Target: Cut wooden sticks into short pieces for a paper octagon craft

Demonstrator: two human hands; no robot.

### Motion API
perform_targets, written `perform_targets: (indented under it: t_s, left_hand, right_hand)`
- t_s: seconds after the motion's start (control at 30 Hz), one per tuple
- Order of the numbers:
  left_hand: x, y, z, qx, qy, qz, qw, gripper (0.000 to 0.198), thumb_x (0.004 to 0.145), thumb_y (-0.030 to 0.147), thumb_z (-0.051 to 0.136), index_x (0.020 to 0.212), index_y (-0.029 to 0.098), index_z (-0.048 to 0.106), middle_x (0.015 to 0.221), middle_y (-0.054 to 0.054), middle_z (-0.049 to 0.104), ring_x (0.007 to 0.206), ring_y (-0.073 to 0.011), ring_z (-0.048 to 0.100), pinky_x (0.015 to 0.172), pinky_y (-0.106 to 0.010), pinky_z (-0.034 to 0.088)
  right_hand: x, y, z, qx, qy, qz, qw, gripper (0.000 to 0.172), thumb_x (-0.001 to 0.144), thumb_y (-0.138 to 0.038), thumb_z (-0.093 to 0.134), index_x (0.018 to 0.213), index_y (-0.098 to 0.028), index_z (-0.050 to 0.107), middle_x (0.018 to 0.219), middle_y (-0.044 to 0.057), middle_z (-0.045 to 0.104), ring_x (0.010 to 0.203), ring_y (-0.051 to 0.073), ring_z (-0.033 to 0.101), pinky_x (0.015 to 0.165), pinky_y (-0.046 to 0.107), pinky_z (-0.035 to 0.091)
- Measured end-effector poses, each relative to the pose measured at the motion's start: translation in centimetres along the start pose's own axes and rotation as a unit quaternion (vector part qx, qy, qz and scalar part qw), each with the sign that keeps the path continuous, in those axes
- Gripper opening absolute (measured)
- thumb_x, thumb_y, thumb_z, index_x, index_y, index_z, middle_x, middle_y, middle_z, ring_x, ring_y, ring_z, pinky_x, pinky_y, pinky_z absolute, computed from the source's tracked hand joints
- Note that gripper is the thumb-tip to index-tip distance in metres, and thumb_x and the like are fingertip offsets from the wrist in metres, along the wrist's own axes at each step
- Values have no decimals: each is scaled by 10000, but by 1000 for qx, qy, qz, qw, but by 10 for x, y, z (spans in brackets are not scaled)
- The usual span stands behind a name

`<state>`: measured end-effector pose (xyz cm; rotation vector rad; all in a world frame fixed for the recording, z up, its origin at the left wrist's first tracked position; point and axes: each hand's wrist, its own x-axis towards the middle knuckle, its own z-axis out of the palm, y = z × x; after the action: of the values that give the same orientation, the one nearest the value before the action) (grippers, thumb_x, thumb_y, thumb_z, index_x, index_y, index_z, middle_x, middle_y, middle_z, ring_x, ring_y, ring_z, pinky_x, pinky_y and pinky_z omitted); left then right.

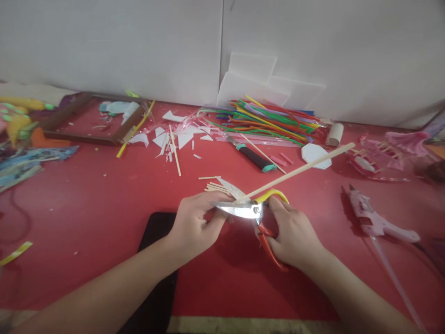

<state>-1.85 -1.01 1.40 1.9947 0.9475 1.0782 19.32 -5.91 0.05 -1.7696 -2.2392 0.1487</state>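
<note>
My right hand [294,234] is wrapped round the red and yellow handles of a pair of scissors [243,208]. The blades are parted around a long wooden stick [302,169] that slants up to the right. My left hand [196,222] pinches the near end of that stick beside the blades. Several short cut stick pieces [214,187] lie on the red table [104,195] just beyond my left hand.
A pink and white glue gun [373,220] lies at the right. A bundle of coloured pipe cleaners [271,119], a utility knife [252,157], white scraps [174,137] and a wooden frame [86,118] sit further back. A dark flat object [156,232] lies under my left forearm.
</note>
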Motion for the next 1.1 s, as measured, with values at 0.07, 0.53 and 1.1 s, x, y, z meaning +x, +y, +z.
perform_targets:
  t_s: [0.07, 0.53, 1.1]
  left_hand:
    - [0, 0, 1, -5, 9, 5, 1000, 219, 794, -3, 563, 804, 177, 688, 723, 30, 717, 624, -60, 664, 576, -104, 509]
    - [0, -1, 2, -11, 29, 28, 999, 189, 777, 0, 570, 795, 174, 640, 797, 11, 731, 696, -72, 670, 624, -124, 522]
    - [-1, 0, 2, -101, -28, -34, 994, 153, 816, 47, 542, 797, 177, 620, 664, 17, 655, 571, -84, 636, 514, -157, 502]
  right_hand:
    - [0, 0, 1, 2, -1, 0, 1000, 195, 734, -349, 490, 845, -211, 408, 680, 35, 589, 563, 196, 574, 503, 271, 348]
    - [0, -1, -2, -19, 29, -27, 999, 197, 726, -336, 495, 851, -203, 421, 670, 28, 564, 549, 178, 544, 491, 257, 335]
    - [0, 1, -3, 3, -33, 26, 999, 156, 711, -345, 470, 753, -228, 376, 565, -11, 498, 473, 142, 442, 470, 249, 251]
